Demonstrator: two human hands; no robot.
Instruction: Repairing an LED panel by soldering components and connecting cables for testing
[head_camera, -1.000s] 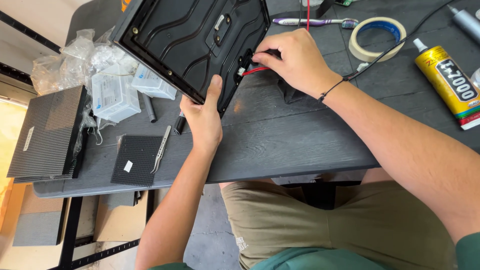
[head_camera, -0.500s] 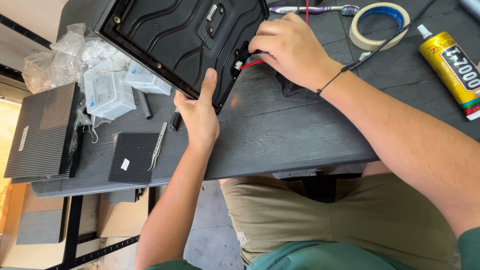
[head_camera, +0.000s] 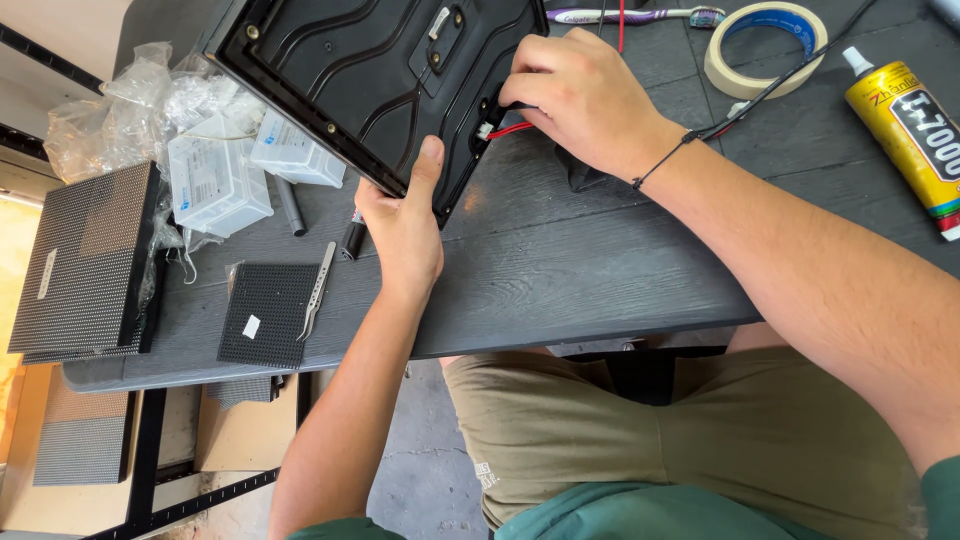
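Note:
A black moulded panel (head_camera: 350, 70), back side up, is held tilted over the dark wooden table (head_camera: 560, 270). My left hand (head_camera: 400, 225) grips its near corner, thumb on the back face. My right hand (head_camera: 580, 95) rests at the panel's right edge, fingers curled on a small white connector with a red wire (head_camera: 505, 128). A thin black cord circles my right wrist. What the fingertips pinch is partly hidden.
Metal tweezers (head_camera: 318, 290) lie on a small black pixel module (head_camera: 265, 315). A larger pixel panel (head_camera: 85, 260) sits at the left edge. Plastic bags with small boxes (head_camera: 215, 185), a tape roll (head_camera: 765, 45), a yellow glue tube (head_camera: 905, 125) and a toothbrush (head_camera: 630, 15) surround.
The view shifted slightly; the panel and both hands sit a little higher and more to the left in frame. Both grips look unchanged.

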